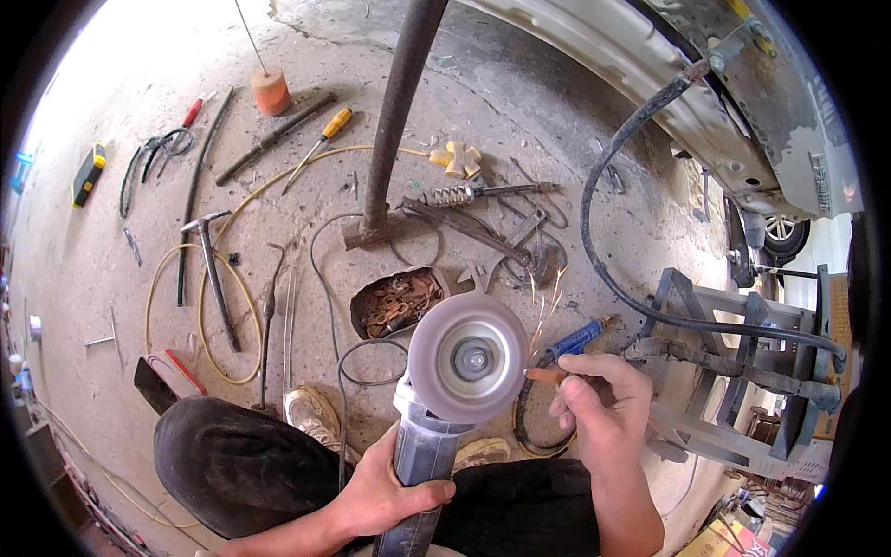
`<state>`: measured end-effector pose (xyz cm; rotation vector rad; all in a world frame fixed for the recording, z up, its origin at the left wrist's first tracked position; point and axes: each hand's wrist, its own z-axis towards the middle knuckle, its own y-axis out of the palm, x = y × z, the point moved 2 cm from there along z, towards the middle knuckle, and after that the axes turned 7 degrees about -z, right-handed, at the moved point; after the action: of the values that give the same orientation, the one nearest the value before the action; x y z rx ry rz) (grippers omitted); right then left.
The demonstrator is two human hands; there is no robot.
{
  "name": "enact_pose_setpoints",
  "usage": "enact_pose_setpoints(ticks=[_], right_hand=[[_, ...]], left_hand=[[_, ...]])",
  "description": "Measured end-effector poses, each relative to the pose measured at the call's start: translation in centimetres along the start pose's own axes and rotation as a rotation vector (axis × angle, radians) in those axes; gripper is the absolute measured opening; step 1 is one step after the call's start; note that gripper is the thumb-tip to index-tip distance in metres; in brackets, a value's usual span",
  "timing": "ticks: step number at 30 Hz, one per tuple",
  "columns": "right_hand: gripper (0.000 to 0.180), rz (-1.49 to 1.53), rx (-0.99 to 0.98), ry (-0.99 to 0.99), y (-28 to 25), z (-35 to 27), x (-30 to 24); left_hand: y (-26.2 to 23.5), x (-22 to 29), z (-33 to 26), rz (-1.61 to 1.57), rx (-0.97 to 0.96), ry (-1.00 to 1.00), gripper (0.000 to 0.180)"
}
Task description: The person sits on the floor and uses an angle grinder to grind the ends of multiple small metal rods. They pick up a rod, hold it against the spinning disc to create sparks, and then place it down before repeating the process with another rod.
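My left hand [397, 492] is wrapped around the grey body of an angle grinder [429, 453], held upright between my knees. Its round grinding disc [501, 371] faces up toward me. In my right hand [608, 408], a small rusty strip of metal [543, 374] is pinched between thumb and fingers. The strip's tip meets the disc's right edge, where a bright spot shows and sparks [548, 306] fly upward. Just beyond the disc stands a cut-open container [355, 320] full of small rusty metal pieces. An adjustable wrench [497, 255] lies behind the grinder.
A thick metal post [394, 121] rises ahead. Around the concrete floor lie a hammer [215, 278], a yellow-handled screwdriver [320, 148], a yellow cable [252, 357] and a blue-handled torch [580, 339]. At right, a black hose [594, 241] arcs over a metal frame [710, 306], near a vehicle body [594, 46].
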<state>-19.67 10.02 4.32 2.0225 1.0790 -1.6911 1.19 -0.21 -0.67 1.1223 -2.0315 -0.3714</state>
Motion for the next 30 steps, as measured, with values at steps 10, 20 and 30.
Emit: enact_pose_setpoints(ticks=[10,20,30], right_hand=[[0.017,0.092,-0.026,0.052,0.3,-0.2,0.9],[0.017,0.051,-0.04,0.013,0.2,-0.4,1.1],[0.017,-0.22,0.06,-0.158,0.1,-0.3,-1.4]], left_hand=[[-0.5,-0.8,0.3,0.074,-0.01,0.056,0.068],[-0.3,-0.4,-0.1,0.007,0.008,0.003,0.068],[-0.4,-0.9,0.0,0.007,0.0,0.041,0.069]])
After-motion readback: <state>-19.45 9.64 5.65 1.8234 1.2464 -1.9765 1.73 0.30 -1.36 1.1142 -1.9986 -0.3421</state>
